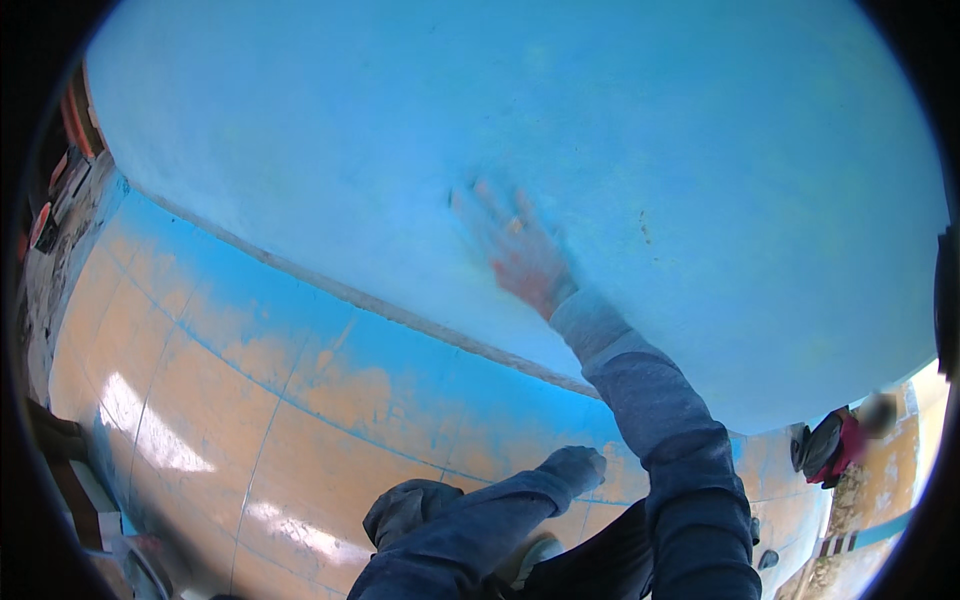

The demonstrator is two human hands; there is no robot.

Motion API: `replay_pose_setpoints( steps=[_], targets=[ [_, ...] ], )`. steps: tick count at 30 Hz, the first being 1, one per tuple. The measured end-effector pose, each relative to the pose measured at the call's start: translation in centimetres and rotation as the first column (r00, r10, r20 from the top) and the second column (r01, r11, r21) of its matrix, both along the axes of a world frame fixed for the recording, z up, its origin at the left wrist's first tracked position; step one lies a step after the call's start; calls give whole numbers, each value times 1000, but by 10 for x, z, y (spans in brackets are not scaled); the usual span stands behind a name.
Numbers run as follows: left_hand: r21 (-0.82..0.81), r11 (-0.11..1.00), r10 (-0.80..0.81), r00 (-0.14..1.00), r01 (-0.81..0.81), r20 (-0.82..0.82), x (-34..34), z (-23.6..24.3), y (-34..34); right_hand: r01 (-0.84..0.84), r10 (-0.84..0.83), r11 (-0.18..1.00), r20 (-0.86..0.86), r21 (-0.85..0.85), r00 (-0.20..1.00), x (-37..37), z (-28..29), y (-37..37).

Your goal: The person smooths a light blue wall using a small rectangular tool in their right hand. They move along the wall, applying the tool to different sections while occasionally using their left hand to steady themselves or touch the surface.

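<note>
My right hand (518,245) lies against a large light-blue painted wall (330,130), fingers stretched and apart, slightly smeared by motion. No object shows in it. Its dark blue sleeve (690,440) looks dusty toward the cuff. My left arm, in a similar sleeve (470,530), reaches low across the middle, in front of the tiled floor. A greyish cuff (575,470) ends that arm, and the fingers there cannot be made out. Some dark specks (645,228) mark the wall right of my right hand.
Orange-tan floor tiles (220,370) carry blue smears along the wall's foot. Beside my left sleeve is a grey rounded form (410,508), probably clothing. At the far right a person in a red and dark top (835,445) is near. Assorted items (70,180) lie at the left edge.
</note>
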State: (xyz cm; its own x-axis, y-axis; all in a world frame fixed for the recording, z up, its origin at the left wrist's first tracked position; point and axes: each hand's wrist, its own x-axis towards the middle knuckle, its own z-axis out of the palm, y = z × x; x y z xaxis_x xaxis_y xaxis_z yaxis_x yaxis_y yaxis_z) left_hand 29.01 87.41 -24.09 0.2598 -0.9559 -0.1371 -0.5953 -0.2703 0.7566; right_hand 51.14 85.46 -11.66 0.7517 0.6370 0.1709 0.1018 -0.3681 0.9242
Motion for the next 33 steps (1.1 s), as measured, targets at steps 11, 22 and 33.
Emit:
replay_pose_setpoints(
  steps=[11, 22, 33],
  targets=[
    [100, 993, -61, 998, 63, -22, -1, 6, -9, -283, 69, 852, 440, 442, 895, -10, 151, -29],
    [87, 996, 5, 1000, -5, -5, 9, -4, -7, -212, 260, 886, -63, 412, 964, -28, 41, -42],
    [23, 998, -58, 996, 57, 71, -5, 2, -10, -165, 119, 903, 138, 398, 983, 7, 112, 3]
  ],
)
